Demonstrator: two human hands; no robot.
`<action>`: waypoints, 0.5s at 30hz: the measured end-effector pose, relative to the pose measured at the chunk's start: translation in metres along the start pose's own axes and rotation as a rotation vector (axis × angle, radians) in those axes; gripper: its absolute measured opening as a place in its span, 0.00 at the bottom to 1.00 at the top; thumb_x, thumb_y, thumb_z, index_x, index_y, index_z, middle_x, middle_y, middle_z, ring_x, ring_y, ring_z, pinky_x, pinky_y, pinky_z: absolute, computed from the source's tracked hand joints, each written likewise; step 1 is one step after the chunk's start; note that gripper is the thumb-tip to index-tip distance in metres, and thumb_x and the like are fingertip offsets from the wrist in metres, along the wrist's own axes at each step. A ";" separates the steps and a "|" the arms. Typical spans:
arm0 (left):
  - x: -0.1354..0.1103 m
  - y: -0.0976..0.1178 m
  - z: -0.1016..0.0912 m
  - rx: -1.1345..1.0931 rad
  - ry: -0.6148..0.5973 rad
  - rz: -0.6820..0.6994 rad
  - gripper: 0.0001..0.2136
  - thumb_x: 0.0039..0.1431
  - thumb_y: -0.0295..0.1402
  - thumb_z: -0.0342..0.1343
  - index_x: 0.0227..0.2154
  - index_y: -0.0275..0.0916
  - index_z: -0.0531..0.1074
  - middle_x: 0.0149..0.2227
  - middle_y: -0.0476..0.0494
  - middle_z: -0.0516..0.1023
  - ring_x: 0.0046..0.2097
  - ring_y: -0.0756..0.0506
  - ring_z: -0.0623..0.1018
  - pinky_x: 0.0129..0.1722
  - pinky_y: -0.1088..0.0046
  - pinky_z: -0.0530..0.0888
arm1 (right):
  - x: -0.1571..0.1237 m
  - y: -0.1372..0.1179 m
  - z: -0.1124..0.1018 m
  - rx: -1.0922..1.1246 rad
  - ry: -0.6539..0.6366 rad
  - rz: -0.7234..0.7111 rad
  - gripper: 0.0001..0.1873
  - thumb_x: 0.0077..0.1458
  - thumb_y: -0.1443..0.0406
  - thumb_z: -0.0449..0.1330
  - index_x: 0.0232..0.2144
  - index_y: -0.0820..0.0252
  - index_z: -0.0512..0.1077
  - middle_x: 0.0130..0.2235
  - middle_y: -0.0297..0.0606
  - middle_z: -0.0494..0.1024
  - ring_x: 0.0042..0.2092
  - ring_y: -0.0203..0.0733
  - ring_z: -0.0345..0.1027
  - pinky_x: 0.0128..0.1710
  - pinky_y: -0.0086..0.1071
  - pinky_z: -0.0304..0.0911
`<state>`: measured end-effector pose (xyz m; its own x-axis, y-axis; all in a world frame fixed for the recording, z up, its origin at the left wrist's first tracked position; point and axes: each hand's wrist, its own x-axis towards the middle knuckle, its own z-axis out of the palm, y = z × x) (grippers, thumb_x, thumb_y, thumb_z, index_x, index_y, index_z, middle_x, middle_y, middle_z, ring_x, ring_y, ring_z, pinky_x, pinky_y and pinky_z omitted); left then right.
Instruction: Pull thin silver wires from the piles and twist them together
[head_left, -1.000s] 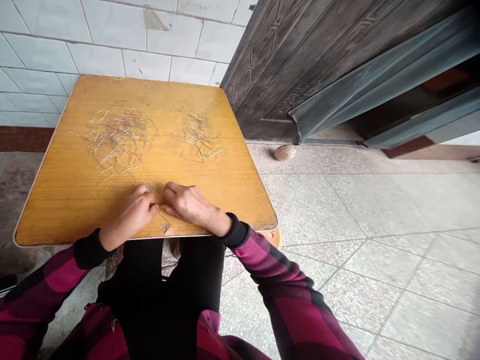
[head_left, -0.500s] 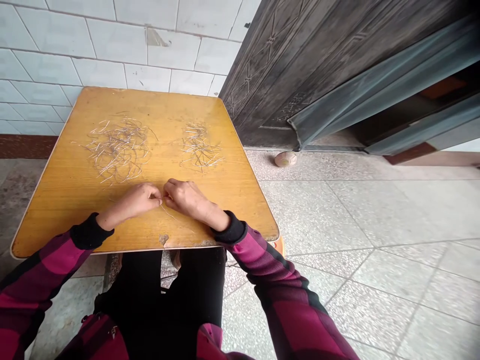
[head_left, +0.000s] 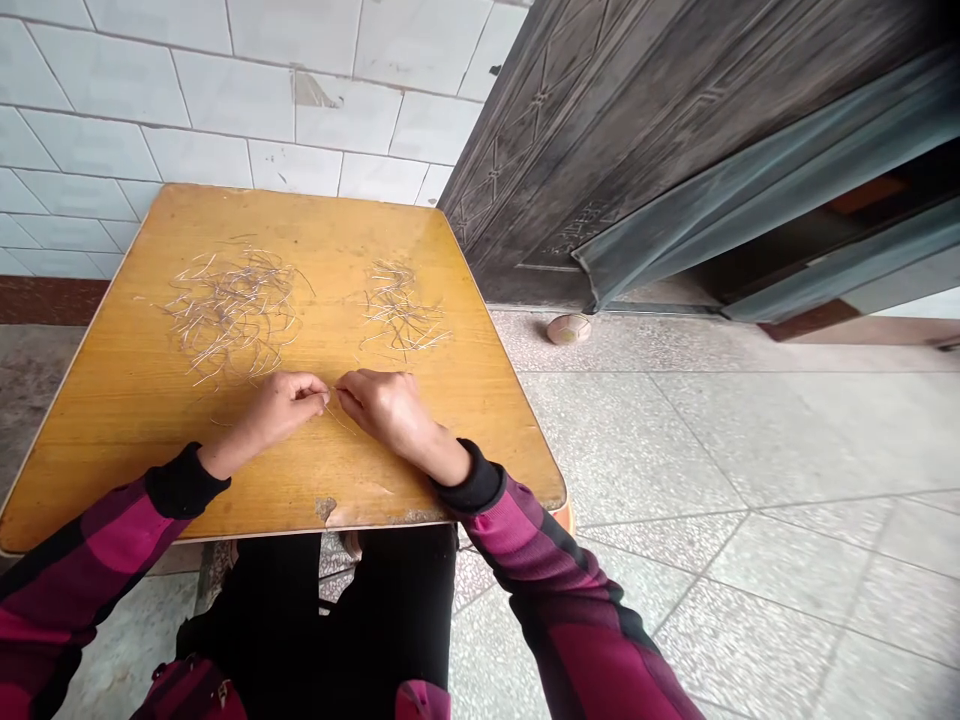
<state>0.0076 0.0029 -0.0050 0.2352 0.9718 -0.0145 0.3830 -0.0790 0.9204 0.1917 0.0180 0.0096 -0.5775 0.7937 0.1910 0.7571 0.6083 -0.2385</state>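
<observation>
**One thin strand, pinched between both hands**

Both my hands rest on the near part of the bench (head_left: 112, 420), fingertips meeting. My left hand (head_left: 274, 410) is curled narrow, thumb and forefinger pinched on a thin strand (head_left: 333, 396). My right hand (head_left: 386, 405) pinches the same strand from the other side, so it lies right between my two hands, just above the wood. It is so fine I can barely make it out.

Beyond my left hand sits the larger tangle (head_left: 229, 310) of such strands, and beyond my right the smaller tangle (head_left: 397, 310), the two well apart.

I judge this to be the working of a single piece between the fingertips. Any move from here calls for a light, steady pinch and small finger motions, since a strand this thin could easily slip, kink or get lost against the grain.
</observation>
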 end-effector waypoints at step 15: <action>-0.001 -0.003 0.012 -0.019 0.117 0.015 0.11 0.50 0.33 0.52 0.15 0.38 0.67 0.15 0.53 0.68 0.20 0.52 0.64 0.24 0.75 0.60 | -0.004 -0.008 0.006 -0.212 -0.046 0.006 0.12 0.62 0.66 0.50 0.31 0.59 0.72 0.28 0.34 0.75 0.22 0.32 0.51 0.24 0.33 0.35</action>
<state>0.0165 -0.0008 -0.0122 0.1347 0.9899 0.0435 0.3633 -0.0901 0.9273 0.1860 0.0100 0.0051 -0.5828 0.7995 0.1453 0.8048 0.5926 -0.0324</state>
